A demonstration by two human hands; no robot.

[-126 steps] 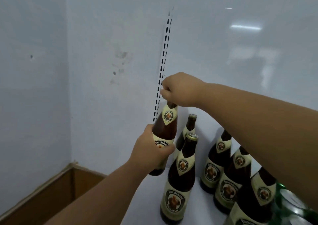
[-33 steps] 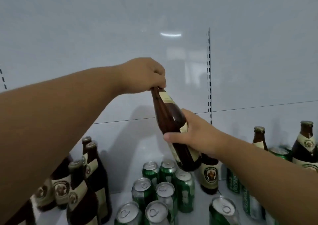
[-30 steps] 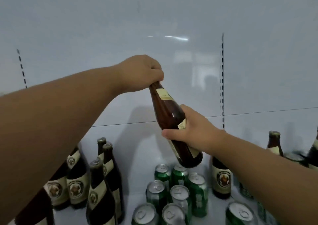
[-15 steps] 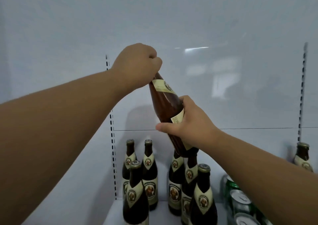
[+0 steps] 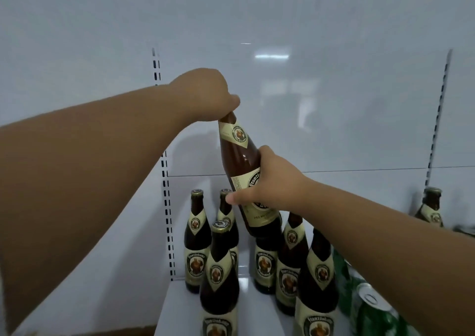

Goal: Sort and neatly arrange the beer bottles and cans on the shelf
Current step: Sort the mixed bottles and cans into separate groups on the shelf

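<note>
I hold a brown beer bottle (image 5: 240, 155) with a cream label tilted in the air above the white shelf (image 5: 180, 307). My left hand (image 5: 205, 94) grips its neck from above and hides the cap. My right hand (image 5: 272, 184) is wrapped round its body at the label. Below it stand several matching brown bottles (image 5: 219, 271) in two short rows at the shelf's left end. Green cans (image 5: 375, 310) sit to their right, partly hidden by my right forearm.
A lone brown bottle (image 5: 430, 207) stands far right against the white back panel (image 5: 308, 27). Slotted uprights (image 5: 167, 207) run up the panel at left, and one (image 5: 437, 119) at right. A brown cardboard edge (image 5: 115, 332) shows at the bottom left.
The bottle, carried in both hands from the right side over the cans, now hangs above the bottle group at the left. It has turned so its label faces me.
</note>
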